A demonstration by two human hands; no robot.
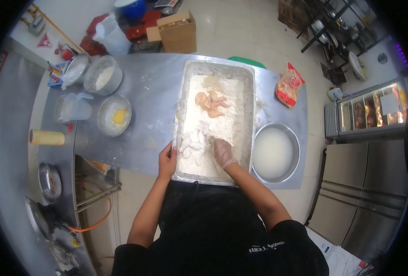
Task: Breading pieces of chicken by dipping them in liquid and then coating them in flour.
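A deep metal tray (182, 99) of white flour (231, 99) lies lengthwise in front of me. My bare left hand (167, 160) grips its left rim near the front corner. Inside the tray, my right hand (222, 153), in a clear plastic glove, reaches down into the flour. Its fingers are mostly hidden, beside a heap of flour-coated chicken pieces (193, 146) at the left. Toward the far end, raw chicken pieces (212, 102) without much flour rest on top. A round metal pan of whitish liquid (274, 153) stands just right of the tray.
A red and clear packet (290, 86) lies at the table's far right. To the left stand a bowl with something yellow (115, 115), a pot of white powder (103, 75) and a plastic jug (77, 106). A cardboard box (178, 34) sits on the floor beyond.
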